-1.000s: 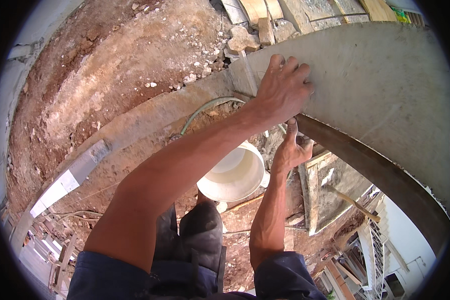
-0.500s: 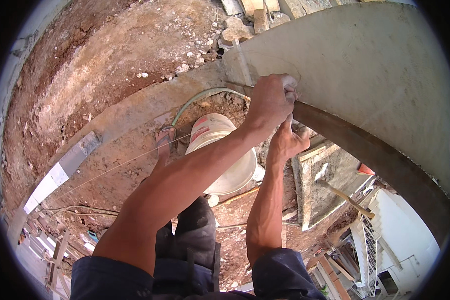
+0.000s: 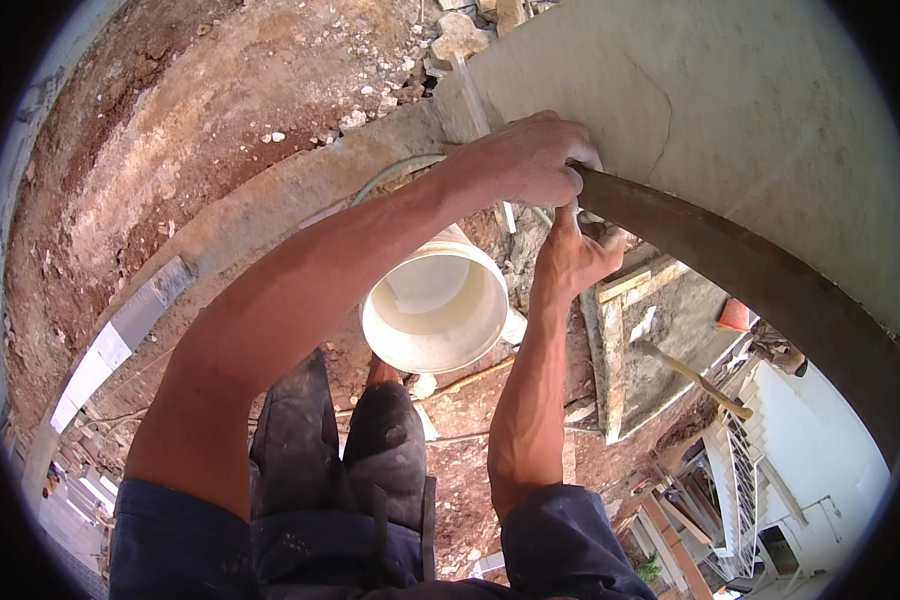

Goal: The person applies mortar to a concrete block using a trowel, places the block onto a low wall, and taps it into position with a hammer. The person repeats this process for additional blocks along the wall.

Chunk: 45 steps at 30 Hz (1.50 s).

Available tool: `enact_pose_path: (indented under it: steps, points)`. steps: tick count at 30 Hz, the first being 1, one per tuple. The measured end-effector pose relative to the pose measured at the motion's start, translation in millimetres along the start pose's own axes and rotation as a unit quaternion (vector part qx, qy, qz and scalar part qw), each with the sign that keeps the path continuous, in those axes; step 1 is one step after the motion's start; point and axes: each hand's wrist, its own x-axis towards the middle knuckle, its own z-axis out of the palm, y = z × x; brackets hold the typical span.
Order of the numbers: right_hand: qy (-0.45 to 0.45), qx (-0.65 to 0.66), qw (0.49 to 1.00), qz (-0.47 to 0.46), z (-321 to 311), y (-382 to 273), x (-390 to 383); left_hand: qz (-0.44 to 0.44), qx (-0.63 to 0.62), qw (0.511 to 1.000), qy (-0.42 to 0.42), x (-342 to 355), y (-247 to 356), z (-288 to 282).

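My left hand (image 3: pixel 542 160) is closed at the dark brown edge strip (image 3: pixel 710 245) of a broad grey concrete surface (image 3: pixel 750 120). Just below it, my right hand (image 3: pixel 582 250) pinches, thumb and fingertips almost meeting those of the left. A thin string (image 3: pixel 667 110) curves loosely over the grey surface and seems to run to my fingers, though the part between them is too fine to see. Beneath my forearms stands a white bucket (image 3: pixel 495 320), its open mouth facing up.
A green hose (image 3: pixel 395 172) passes behind my left forearm. A wooden handle (image 3: pixel 695 378) juts over a wood-framed bay on the right, with a red container (image 3: pixel 734 314) beyond. Left lies a narrow concrete ledge (image 3: pixel 235 215) bearing a long pale metal bar (image 3: pixel 110 348). Broken stones (image 3: pixel 458 38) lie at the far side.
My left hand has shifted slightly up and left, its forearm swinging higher. The bucket's mouth has come into fuller view. The loose string now lies farther right on the grey surface.
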Motion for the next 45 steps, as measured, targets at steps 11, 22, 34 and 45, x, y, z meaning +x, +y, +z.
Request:
enact_pose_path:
  steps: [11, 22, 34, 45]
  points:
    - [-0.016, 0.103, 0.99, -0.097, 3.3, 2.6, 12.7, 0.004, 0.038, 0.997, -0.067, -2.2, 4.4, -20.8]
    - [0.045, 0.016, 0.989, -0.138, 7.3, 22.1, 14.5, -0.033, -0.01, 0.999, 0.002, -40.6, -8.5, -5.6]
    - [-0.098, 0.028, 0.994, -0.045, -10.6, -0.5, 20.7, -0.093, 0.084, 0.989, 0.074, -36.5, 26.5, 10.1]
    - [-0.269, 0.158, 0.948, 0.071, -47.2, 6.6, 62.4, -0.163, -0.146, 0.959, 0.181, -38.4, 49.4, 40.4]
